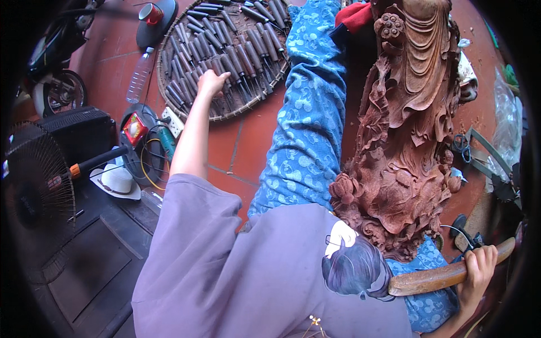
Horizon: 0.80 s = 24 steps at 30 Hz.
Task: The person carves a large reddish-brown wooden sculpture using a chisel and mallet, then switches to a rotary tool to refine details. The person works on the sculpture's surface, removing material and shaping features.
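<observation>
My left hand [213,83] is stretched over a round woven tray [225,117] full of carving chisels [234,59] with dark handles. Its thumb points to the right, while the other fingers are hidden behind the hand, so I cannot tell if they hold a chisel. At the lower right, my right hand [479,270] is wrapped round a long, slightly curved wooden club [431,280], which lies across in front of my body. A large reddish-brown carved wooden statue [403,174] with draped folds and flowers rests between my legs.
On the left are a plastic bottle [140,76], a red mug [150,13], a fan [39,180], a white hat [116,180] and a green power tool [166,141]. A motorbike wheel [63,90] shows at the far left. Clear plastic bags [504,124] lie at the right.
</observation>
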Tool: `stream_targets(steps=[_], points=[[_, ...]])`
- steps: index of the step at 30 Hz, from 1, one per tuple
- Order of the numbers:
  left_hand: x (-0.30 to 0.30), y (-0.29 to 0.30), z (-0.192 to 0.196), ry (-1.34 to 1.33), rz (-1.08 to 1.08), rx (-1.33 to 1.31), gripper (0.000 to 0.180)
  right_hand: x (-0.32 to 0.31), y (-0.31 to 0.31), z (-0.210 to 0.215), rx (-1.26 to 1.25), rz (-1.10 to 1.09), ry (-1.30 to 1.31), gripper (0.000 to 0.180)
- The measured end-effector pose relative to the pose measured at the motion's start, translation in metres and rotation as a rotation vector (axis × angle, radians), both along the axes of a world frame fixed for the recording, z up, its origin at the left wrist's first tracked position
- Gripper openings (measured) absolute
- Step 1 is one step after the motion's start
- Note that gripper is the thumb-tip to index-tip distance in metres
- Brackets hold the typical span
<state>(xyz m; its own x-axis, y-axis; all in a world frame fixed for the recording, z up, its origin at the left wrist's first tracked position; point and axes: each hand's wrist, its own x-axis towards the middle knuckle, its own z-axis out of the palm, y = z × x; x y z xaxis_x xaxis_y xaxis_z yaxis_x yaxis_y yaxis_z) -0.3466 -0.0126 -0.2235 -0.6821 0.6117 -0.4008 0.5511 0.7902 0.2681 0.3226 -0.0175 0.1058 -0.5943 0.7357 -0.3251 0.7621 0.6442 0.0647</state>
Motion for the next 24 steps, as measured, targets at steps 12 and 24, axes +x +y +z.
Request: stream_targets(steps=[12,24], points=[[0.052,0.012,-0.047,0.45,-0.174,0.142,0.045,-0.01,0.013,0.002,0.011,0.09,0.022,0.025],[0.115,0.017,0.194,-1.607,-0.217,0.72,0.043,0.009,0.009,-0.004,-0.032,0.146,-0.084,0.026]])
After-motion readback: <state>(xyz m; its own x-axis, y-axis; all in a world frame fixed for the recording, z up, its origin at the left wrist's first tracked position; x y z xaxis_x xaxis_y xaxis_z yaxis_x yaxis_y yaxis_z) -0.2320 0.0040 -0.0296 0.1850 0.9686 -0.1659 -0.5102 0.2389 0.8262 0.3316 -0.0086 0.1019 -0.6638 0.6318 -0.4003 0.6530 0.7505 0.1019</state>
